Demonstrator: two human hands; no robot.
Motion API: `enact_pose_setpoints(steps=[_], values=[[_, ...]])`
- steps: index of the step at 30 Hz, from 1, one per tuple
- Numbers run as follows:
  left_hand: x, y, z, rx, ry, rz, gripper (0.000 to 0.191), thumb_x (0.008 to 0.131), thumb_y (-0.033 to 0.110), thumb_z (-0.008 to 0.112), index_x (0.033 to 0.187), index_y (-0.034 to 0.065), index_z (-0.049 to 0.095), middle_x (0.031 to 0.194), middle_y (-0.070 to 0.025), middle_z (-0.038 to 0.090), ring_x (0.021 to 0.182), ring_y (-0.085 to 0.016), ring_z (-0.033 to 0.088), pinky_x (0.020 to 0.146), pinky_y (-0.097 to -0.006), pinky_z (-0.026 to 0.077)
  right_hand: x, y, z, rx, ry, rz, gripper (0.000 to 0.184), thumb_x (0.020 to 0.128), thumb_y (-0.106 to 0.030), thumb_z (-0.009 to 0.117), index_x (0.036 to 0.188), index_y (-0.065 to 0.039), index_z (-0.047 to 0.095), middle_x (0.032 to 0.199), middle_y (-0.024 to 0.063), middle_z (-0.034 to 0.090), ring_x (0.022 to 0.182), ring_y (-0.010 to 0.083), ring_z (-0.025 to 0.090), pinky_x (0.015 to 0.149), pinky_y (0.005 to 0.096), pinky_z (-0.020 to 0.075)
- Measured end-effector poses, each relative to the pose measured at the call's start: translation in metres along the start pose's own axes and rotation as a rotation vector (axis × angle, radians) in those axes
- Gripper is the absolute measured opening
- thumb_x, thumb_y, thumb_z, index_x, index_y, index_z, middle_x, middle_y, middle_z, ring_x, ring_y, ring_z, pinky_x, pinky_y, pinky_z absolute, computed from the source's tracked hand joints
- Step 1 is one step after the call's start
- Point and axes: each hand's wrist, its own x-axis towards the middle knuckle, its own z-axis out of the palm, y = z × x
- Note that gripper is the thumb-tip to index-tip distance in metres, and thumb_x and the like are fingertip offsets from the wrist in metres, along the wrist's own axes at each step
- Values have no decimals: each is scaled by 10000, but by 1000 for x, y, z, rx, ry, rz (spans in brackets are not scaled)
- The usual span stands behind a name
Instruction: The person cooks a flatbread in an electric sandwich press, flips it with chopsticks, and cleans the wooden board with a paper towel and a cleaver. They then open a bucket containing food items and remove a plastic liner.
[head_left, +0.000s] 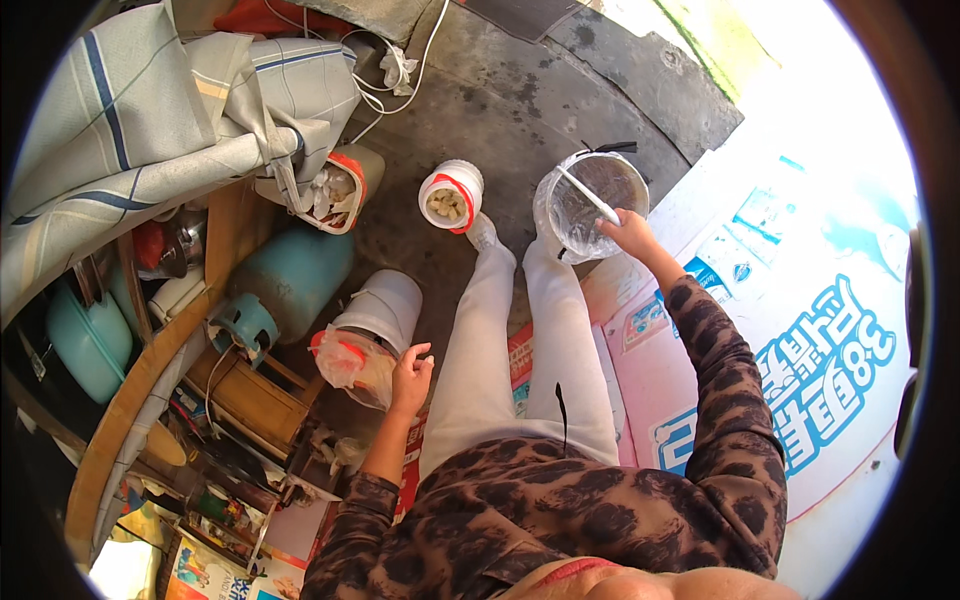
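My right hand (631, 231) grips a white rod-like handle (589, 195) that slants across the mouth of a round bucket (555, 232). Clear plastic film (598, 206) lines that bucket, and black strips show at its rim. My left hand (412, 375) holds nothing, its fingers loosely bent and partly apart. It hovers close to a white bucket (382, 300) with a clear and red plastic bag (349, 360) at one end. Before my feet stands a small white tub (459, 180) with a red handle, containing pale chunks (446, 204).
A blue-green gas cylinder (300, 277) lies left, near a lined bin (360, 180) of crumpled waste. Striped sheeting (150, 112) drapes over a wooden frame (135, 390). A white cable (420, 82) trails over the concrete floor (480, 82). A large printed panel (750, 322) flanks my right.
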Motion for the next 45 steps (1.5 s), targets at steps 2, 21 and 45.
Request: enact_pose_setpoints(steps=[2,21,45], values=[[-2,-5,0,-52,8,0,320,925,102,638,1229,4,616,1160,-92,658,828,-132,640,773,-284,532,13,-21,-1,-6,0,8,458,863,-471,682,921,-16,689,830,219,699,808,386,686,766,470,512],[17,63,108,-498,357,-300,613,957,50,600,1492,66,301,1270,-145,591,848,-158,666,724,-272,551,236,-145,8,-68,-27,-175,547,912,-499,603,1045,30,650,959,288,693,960,449,668,871,494,506],[346,252,121,17,192,421,247,929,25,606,1172,-1,642,1124,-132,676,959,-232,649,849,-330,519,440,-45,-87,-252,110,1,314,857,-254,734,1121,-92,679,997,146,729,896,258,724,817,398,548]])
